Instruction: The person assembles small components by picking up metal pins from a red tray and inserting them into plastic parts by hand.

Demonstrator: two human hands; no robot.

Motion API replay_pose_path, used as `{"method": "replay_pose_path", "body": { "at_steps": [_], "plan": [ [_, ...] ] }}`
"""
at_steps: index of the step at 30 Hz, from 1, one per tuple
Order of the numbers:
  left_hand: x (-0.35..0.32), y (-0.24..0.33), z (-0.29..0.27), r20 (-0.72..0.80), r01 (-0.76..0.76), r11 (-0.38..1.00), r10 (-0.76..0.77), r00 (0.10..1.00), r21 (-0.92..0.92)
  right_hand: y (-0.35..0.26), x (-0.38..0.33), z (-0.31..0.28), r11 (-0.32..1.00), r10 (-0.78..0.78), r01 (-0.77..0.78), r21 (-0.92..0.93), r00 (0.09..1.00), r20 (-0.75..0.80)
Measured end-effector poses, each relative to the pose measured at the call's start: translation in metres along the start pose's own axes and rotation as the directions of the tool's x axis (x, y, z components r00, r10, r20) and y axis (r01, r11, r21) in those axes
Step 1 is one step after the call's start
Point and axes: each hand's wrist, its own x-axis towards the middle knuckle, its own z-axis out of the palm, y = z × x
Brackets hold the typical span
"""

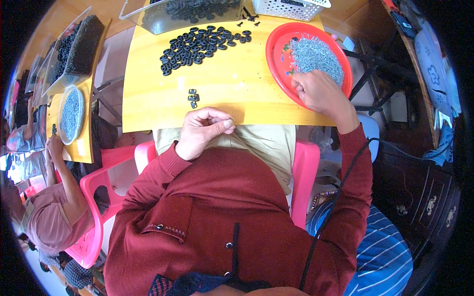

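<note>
My left hand (203, 129) is at the table's front edge, thumb and fingertips pinched together; whatever is between them is hidden or too small to make out. Just beyond it lie several small black plastic pieces (193, 98). My right hand (320, 94) is over the near side of a round red tray (272, 58), its fingers curled closed, and I cannot see what they hold. A heap of small silver screws (316, 58) fills much of the tray. Farther back on the table is a loose pile of black oval parts with holes (190, 52).
At the back of the yellow table (148, 93) stand a clear bin (158, 24) of black parts and a white perforated basket (291, 11). A few dark screws (251, 18) lie near the basket. To the left, another person (59, 207) sits at a neighbouring table (84, 143). A black cable (340, 182) runs along my right arm.
</note>
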Motion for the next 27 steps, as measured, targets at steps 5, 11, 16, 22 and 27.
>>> {"method": "replay_pose_path", "body": {
  "at_steps": [5,11,16,22,27],
  "plan": [
    [-0.001,-0.001,-0.001,-0.006,0.008,1.000,-0.008,1.000,-0.007,0.000,0.005,-0.002,0.998,0.028,-0.029,0.054,0.999,0.026],
    [-0.001,-0.001,0.000,0.000,-0.004,1.000,0.004,1.000,-0.006,0.000,-0.005,0.004,0.980,0.119,-0.101,0.169,0.987,-0.104],
    [-0.001,-0.002,-0.001,-0.004,0.005,0.999,-0.005,1.000,-0.032,-0.006,-0.019,0.006,0.962,0.172,-0.106,0.250,0.950,-0.259],
    [-0.001,0.002,-0.001,-0.038,0.051,0.991,-0.056,0.998,-0.121,-0.008,-0.030,0.015,0.896,0.268,-0.098,0.433,0.897,-0.353],
    [-0.001,0.002,-0.005,-0.052,0.064,0.986,-0.073,0.996,-0.155,-0.019,-0.033,0.027,0.822,0.367,-0.103,0.560,0.847,-0.385]
  ]
}}
